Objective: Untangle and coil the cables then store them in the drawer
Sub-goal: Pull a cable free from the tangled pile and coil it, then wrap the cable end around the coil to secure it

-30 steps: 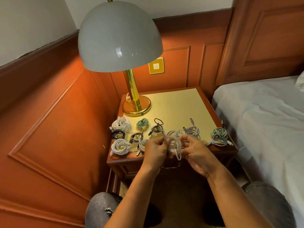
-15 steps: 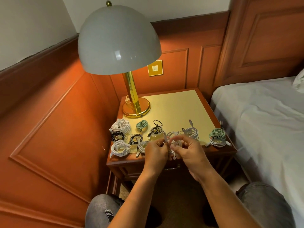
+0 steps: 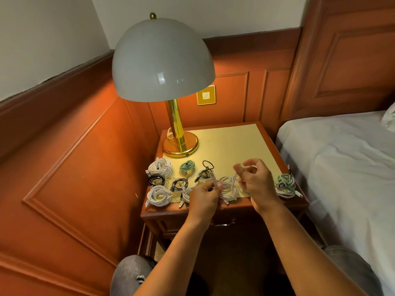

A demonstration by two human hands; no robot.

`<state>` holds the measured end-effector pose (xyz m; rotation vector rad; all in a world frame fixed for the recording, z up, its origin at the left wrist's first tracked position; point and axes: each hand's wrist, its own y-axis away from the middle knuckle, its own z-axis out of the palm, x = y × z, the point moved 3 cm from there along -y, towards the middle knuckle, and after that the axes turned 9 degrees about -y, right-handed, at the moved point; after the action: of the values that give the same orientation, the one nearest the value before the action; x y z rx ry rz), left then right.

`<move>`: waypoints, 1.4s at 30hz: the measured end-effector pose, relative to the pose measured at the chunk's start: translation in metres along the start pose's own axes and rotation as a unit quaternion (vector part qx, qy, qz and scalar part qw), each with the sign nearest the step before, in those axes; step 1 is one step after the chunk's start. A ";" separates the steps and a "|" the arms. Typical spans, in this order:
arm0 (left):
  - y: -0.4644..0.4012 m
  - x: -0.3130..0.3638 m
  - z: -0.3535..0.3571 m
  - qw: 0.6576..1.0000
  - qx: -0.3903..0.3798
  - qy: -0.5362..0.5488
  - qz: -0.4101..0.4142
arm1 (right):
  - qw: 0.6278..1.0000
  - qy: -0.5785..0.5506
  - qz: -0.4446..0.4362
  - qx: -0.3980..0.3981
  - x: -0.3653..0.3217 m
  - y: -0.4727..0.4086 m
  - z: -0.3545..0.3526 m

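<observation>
Presently my left hand [image 3: 204, 194] pinches one end of a white cable [image 3: 228, 189] above the nightstand's [image 3: 235, 207] front edge, anchoring its coil. My right hand [image 3: 255, 180], raised, grasps the free strand, probably to wrap it round. Finished bundles, such as the mint cable coil [image 3: 187, 166], lie in rows. The drawer [image 3: 222, 223] below appears closed, awaiting them.
</observation>
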<state>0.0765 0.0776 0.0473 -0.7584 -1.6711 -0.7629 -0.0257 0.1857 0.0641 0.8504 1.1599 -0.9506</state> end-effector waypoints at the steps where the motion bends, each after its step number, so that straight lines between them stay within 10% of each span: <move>1: -0.001 0.001 0.000 1.000 0.001 0.011 -0.003 | 0.998 0.047 -0.011 -0.035 0.000 0.001 0.004; 21: -0.077 0.027 -0.048 0.999 0.029 0.037 -0.015 | 0.960 0.205 0.001 -0.191 -0.024 -0.076 0.070; 42: -0.219 -0.059 -0.105 0.953 0.109 -0.194 -0.206 | 0.860 0.384 0.109 -0.319 0.083 -0.227 0.181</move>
<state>-0.0277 -0.1416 -0.0122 -0.4204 -2.2722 -0.7260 -0.1620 -0.0776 0.0050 0.7893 1.8673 0.0431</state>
